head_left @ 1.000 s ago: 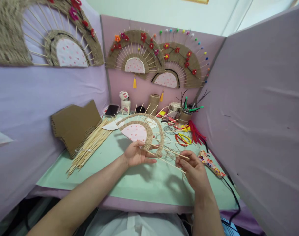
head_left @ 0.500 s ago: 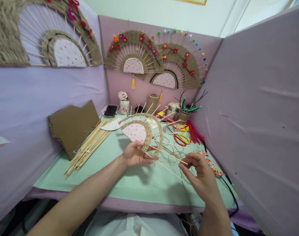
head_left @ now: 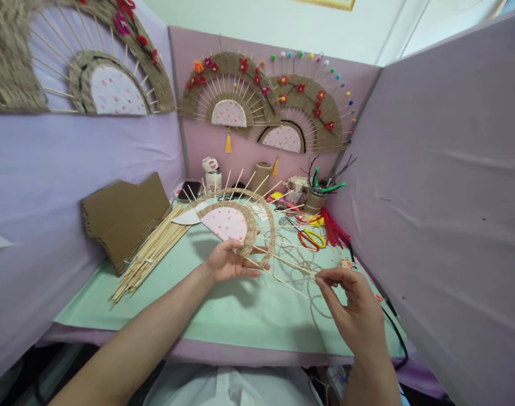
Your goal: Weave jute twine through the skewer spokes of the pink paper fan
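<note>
My left hand holds a half-round fan by its lower edge, above the table. The fan has a pink-dotted white centre, bands of woven twine and thin sticks spreading outward. At its right, my right hand is closed, thumb and fingertips pinched on twine that runs from the fan beside a stick. Loose loops of the twine hang below and lie on the table behind.
A bundle of sticks and brown cardboard lie left. At the back stand a twine spool and a tool pot. Scissors and red strips lie right. Finished fans hang on the partition.
The fan has tilted and shifted slightly left and up in my left hand. My right hand has moved a little, its fingertips now closer together, and the twine is stretched straighter.
</note>
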The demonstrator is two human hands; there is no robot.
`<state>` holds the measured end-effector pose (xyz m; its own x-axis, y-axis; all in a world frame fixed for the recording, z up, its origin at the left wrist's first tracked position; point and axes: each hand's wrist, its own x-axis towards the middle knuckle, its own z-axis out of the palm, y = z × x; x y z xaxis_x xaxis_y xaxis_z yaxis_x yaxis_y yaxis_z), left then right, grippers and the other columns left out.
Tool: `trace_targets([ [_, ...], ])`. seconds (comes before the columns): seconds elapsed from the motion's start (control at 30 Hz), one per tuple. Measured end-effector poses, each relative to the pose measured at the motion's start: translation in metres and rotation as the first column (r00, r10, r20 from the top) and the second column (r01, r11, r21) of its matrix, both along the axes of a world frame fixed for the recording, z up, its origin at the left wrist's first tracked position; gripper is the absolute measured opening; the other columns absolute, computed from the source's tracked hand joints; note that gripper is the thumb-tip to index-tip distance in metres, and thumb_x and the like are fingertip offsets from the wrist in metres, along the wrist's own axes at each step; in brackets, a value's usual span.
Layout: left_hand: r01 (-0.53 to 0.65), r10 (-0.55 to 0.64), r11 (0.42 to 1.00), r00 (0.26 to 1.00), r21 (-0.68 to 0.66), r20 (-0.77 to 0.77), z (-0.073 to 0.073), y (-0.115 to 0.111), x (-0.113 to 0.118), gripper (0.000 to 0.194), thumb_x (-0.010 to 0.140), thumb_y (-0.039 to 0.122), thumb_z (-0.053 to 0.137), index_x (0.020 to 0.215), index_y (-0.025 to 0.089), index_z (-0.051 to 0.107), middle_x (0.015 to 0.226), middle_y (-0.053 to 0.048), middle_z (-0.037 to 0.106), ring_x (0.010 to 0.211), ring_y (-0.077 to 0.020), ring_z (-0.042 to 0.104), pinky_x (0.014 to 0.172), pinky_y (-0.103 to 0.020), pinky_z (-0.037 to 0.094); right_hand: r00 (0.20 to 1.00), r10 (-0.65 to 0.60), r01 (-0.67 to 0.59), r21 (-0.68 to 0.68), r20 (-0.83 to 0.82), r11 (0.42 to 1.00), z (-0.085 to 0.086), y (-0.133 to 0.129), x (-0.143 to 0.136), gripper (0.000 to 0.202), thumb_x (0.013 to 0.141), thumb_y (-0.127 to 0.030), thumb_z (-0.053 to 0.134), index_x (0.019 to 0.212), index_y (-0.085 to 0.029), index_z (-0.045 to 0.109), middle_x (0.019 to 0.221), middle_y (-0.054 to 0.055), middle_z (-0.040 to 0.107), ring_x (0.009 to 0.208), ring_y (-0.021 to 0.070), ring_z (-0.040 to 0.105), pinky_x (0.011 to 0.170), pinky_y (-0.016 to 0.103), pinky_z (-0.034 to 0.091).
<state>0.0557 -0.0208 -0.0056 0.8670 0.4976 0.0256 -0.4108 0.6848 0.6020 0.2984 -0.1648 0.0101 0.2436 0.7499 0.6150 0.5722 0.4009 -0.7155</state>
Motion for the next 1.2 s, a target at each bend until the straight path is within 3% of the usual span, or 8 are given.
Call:
trace_targets([
  [0.17,0.086,-0.085,0.996,0.996,0.030,-0.016,0.000,-0.002,0.001,0.049,0.076,0.021,0.044,0.124,0.015,0.047,0.119,-0.015,0.058,0.100,-0.0384,0.059,0.078,-0.047,0.048,0.999,0.032,-0.034,-0.057,-0.037,0.998,-0.002,0.007,0.003,0.016,0.077,-0.028,0.062,0.090,-0.021,0.056,0.084,0.006,0.060,0.076,0.0177,0.057,0.072,0.034,0.047],
  [0.3,0.095,-0.095,0.995,0.995,0.011,-0.015,-0.003,-0.004,0.003,0.051,0.076,0.020,0.043,0.127,0.020,0.044,0.119,-0.013,0.058,0.101,-0.0393,0.058,0.078,-0.048,0.047,0.973,0.094,-0.121,-0.123,-0.210,0.985,-0.007,0.020,0.002,0.015,0.075,-0.029,0.065,0.081,-0.021,0.054,0.076,0.003,0.060,0.070,0.0158,0.057,0.065,0.030,0.046],
  [0.5,0.051,-0.050,0.998,0.998,-0.047,0.024,-0.004,-0.006,0.007,0.048,0.076,0.021,0.043,0.124,0.016,0.048,0.119,-0.014,0.057,0.105,-0.0378,0.056,0.084,-0.049,0.044,0.846,0.001,-0.075,-0.116,-0.533,0.990,-0.019,0.041,-0.021,0.023,0.068,-0.031,0.070,0.076,-0.020,0.051,0.064,-0.002,0.054,0.056,0.0113,0.049,0.051,0.023,0.040],
  [0.67,0.133,-0.132,0.990,0.991,-0.040,0.025,-0.004,-0.014,0.011,0.050,0.076,0.020,0.043,0.126,0.019,0.046,0.118,-0.013,0.058,0.104,-0.0379,0.057,0.084,-0.054,0.041,0.746,0.061,-0.217,-0.155,-0.663,0.964,-0.027,0.059,-0.044,0.024,0.065,-0.030,0.070,0.074,-0.020,0.051,0.061,-0.003,0.052,0.053,0.0101,0.046,0.050,0.022,0.038],
  [0.77,0.200,-0.199,0.979,0.980,-0.043,0.028,-0.005,-0.020,0.015,0.049,0.077,0.018,0.041,0.126,0.018,0.047,0.117,-0.015,0.059,0.104,-0.0367,0.057,0.084,-0.057,0.039,0.711,0.093,-0.259,-0.137,-0.697,0.956,-0.029,0.069,-0.051,0.024,0.064,-0.030,0.069,0.075,-0.021,0.050,0.064,-0.003,0.054,0.054,0.0106,0.048,0.052,0.023,0.039],
  [0.93,0.233,-0.229,0.972,0.969,-0.029,0.096,-0.003,-0.024,0.015,0.050,0.077,0.017,0.037,0.126,0.022,0.047,0.129,-0.013,0.052,0.109,-0.0374,0.053,0.086,-0.061,0.034,0.719,0.065,-0.247,-0.167,-0.692,0.954,-0.036,0.076,-0.055,0.024,0.066,-0.034,0.068,0.076,-0.021,0.050,0.064,-0.002,0.055,0.054,0.0122,0.049,0.049,0.023,0.039],
  [1.1,0.350,-0.343,0.935,0.932,-0.049,0.116,-0.005,-0.026,0.014,0.048,0.075,0.020,0.041,0.122,0.017,0.050,0.130,-0.015,0.050,0.108,-0.0404,0.053,0.078,-0.052,0.044,0.685,0.109,-0.328,-0.172,-0.720,0.929,-0.042,0.073,-0.059,0.023,0.062,-0.030,0.069,0.076,-0.021,0.053,0.067,-0.002,0.057,0.059,0.0140,0.054,0.051,0.024,0.042],
  [1.2,0.298,-0.288,0.951,0.951,-0.078,0.116,-0.007,-0.025,0.014,0.046,0.076,0.020,0.041,0.121,0.017,0.051,0.124,-0.014,0.055,0.105,-0.0384,0.056,0.075,-0.048,0.047,0.746,0.082,-0.271,-0.189,-0.661,0.944,-0.042,0.072,-0.054,0.019,0.066,-0.031,0.067,0.076,-0.020,0.055,0.068,-0.002,0.057,0.062,0.0139,0.054,0.057,0.026,0.043],
])
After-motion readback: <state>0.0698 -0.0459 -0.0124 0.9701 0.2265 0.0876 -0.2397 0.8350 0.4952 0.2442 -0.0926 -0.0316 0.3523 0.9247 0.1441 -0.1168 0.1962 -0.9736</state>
